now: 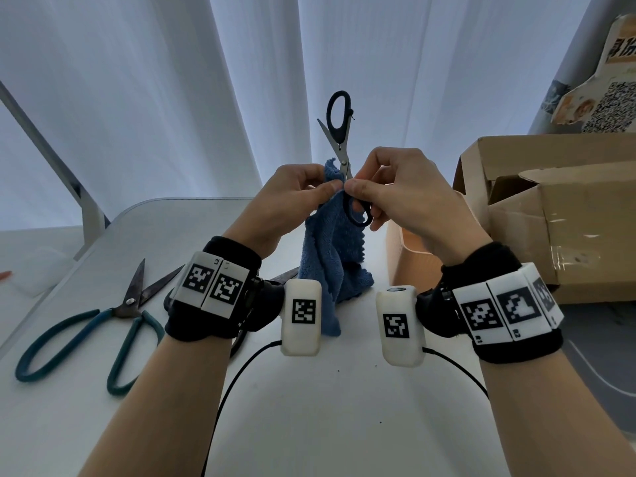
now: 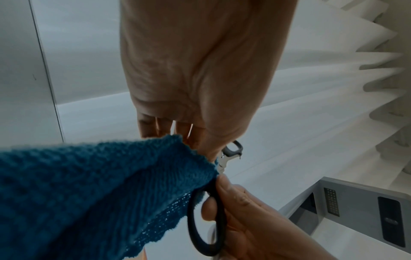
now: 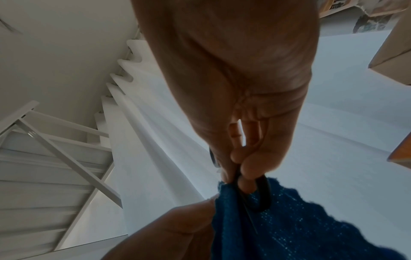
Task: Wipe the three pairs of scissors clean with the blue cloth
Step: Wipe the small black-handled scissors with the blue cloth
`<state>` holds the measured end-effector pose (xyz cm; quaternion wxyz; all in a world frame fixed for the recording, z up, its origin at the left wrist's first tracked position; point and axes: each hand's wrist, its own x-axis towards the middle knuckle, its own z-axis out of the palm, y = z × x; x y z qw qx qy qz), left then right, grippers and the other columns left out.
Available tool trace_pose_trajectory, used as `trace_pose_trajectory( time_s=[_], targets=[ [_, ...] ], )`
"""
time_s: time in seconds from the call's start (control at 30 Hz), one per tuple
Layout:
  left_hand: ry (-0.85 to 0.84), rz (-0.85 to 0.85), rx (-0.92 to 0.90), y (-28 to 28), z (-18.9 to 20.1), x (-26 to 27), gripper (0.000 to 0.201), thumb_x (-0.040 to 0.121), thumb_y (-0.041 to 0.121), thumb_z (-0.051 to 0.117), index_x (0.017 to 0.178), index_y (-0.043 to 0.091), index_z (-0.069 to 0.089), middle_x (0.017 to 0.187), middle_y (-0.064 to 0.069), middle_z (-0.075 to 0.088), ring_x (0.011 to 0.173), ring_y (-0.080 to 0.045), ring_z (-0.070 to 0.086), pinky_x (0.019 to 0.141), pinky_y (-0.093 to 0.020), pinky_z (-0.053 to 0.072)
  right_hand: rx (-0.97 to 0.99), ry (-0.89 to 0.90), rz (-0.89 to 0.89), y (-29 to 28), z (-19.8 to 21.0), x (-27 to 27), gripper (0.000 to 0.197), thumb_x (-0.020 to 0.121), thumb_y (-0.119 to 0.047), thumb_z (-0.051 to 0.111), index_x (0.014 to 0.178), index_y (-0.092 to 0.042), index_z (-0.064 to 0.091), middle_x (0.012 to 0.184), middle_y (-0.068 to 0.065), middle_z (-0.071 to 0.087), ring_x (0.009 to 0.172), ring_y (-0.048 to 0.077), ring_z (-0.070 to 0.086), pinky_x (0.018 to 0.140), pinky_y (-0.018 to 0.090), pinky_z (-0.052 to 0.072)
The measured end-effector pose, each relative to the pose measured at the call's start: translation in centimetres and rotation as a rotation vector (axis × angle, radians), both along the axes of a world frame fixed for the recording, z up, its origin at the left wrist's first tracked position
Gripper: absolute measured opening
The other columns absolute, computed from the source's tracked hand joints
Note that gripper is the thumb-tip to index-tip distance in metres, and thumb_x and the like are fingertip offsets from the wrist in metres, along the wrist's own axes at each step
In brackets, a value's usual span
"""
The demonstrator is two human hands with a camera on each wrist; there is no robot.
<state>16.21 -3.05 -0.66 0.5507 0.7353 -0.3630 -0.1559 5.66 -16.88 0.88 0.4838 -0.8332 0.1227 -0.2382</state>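
Observation:
Black-handled scissors (image 1: 339,132) are held up over the table, spread open, one handle loop and one blade pointing up. My left hand (image 1: 309,191) pinches the blue cloth (image 1: 330,256) around the metal just below the pivot. My right hand (image 1: 364,191) grips the lower black handle loop (image 2: 206,228). The cloth (image 2: 89,193) hangs from my left hand (image 2: 195,137). In the right wrist view my right hand (image 3: 240,167) pinches the loop (image 3: 262,193) against the cloth (image 3: 289,228). Teal-handled scissors (image 1: 127,304) lie open on the table at left. A third dark pair (image 1: 285,275) lies mostly hidden under my left wrist.
The white table (image 1: 309,407) runs under both arms, with thin black cables across it. An open cardboard box (image 1: 550,201) stands at the right edge. A grey metal frame leg (image 1: 69,173) slants at the back left, before white curtains.

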Motion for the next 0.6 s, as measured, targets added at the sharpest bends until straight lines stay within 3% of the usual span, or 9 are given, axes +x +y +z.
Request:
trace_pose_trajectory(
  time_s=[0.13,0.2,0.27,0.37,0.43,0.5,0.6],
  targets=[
    [-0.004,-0.022,-0.023,0.0,-0.01,-0.08,0.022,0.1,0.019,0.059,0.112,0.006,0.071,0.108,-0.019,0.073,0.108,-0.034,0.066,0.103,-0.045,0.05,0.0,0.001,0.004,-0.01,0.01,-0.04,0.018,0.09,-0.013,0.073,0.087,0.003,0.064,0.065,0.01,0.068,0.046,0.008,0.053,0.046,0.022,0.051],
    [-0.017,-0.011,-0.029,0.06,0.02,-0.02,0.02,0.099,0.021,0.061,0.103,0.005,0.072,0.099,-0.015,0.075,0.092,-0.023,0.069,0.092,-0.035,0.055,0.003,-0.001,0.012,0.0,0.03,-0.08,0.019,0.09,-0.013,0.073,0.087,0.003,0.064,0.066,0.012,0.069,0.047,0.009,0.053,0.046,0.022,0.05],
    [-0.026,0.005,-0.02,0.14,0.16,-0.14,0.019,0.097,0.025,0.063,0.09,0.01,0.072,0.085,-0.007,0.072,0.078,-0.011,0.064,0.078,-0.025,0.051,0.011,-0.005,0.02,-0.01,0.05,-0.14,0.018,0.09,-0.013,0.073,0.087,0.003,0.065,0.069,0.015,0.07,0.048,0.011,0.053,0.046,0.022,0.05],
    [-0.062,0.033,-0.005,0.1,0.17,-0.21,0.026,0.096,0.029,0.064,0.085,0.006,0.07,0.08,-0.01,0.068,0.074,-0.012,0.057,0.074,-0.028,0.046,0.008,-0.004,0.017,-0.08,0.03,-0.16,0.017,0.091,-0.013,0.072,0.088,0.002,0.065,0.07,0.015,0.071,0.048,0.01,0.054,0.046,0.021,0.05],
    [-0.083,0.034,-0.012,0.01,0.11,-0.16,0.028,0.096,0.027,0.064,0.092,0.0,0.07,0.087,-0.02,0.07,0.077,-0.017,0.059,0.076,-0.037,0.051,-0.005,0.005,0.01,-0.15,-0.02,-0.14,0.016,0.092,-0.013,0.071,0.087,0.001,0.065,0.069,0.013,0.071,0.047,0.009,0.054,0.047,0.021,0.05],
    [-0.08,0.023,-0.007,0.05,0.16,-0.03,0.023,0.097,0.021,0.064,0.099,0.0,0.071,0.098,-0.024,0.071,0.084,-0.02,0.064,0.089,-0.044,0.054,-0.02,0.014,0.009,-0.17,-0.1,-0.09,0.013,0.092,-0.011,0.071,0.084,-0.002,0.065,0.066,0.01,0.07,0.045,0.008,0.054,0.047,0.022,0.05],
    [-0.063,0.028,0.001,0.31,0.38,0.08,0.014,0.097,0.013,0.063,0.104,0.006,0.072,0.104,-0.019,0.073,0.095,-0.024,0.069,0.095,-0.041,0.053,-0.034,0.018,0.015,-0.06,-0.17,0.03,0.012,0.092,-0.011,0.07,0.083,-0.004,0.064,0.063,0.007,0.068,0.044,0.007,0.053,0.047,0.021,0.05]
  ],
)
